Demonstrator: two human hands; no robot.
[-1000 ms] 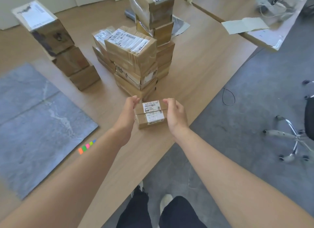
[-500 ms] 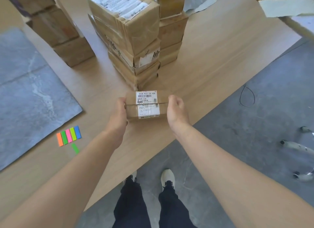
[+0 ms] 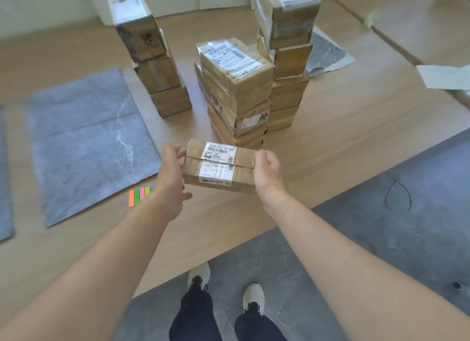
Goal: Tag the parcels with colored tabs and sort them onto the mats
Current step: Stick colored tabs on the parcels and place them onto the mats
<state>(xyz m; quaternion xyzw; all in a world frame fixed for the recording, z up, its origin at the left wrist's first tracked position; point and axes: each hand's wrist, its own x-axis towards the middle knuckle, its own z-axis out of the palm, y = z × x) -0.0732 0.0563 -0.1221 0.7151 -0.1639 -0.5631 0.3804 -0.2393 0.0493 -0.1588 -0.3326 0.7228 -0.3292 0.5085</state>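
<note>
Small parcel (image 3: 220,166) at centre frame, held over the wooden table (image 3: 343,127). My left hand (image 3: 170,180) grips its left end and my right hand (image 3: 269,178) curls round its right end, white label facing up at me. Colored tabs (image 3: 140,195) lie at its lower left, partly behind my left wrist, just beside the grey mat (image 3: 86,142). Stacks of parcels (image 3: 236,91) stand behind it, in the upper half.
</note>
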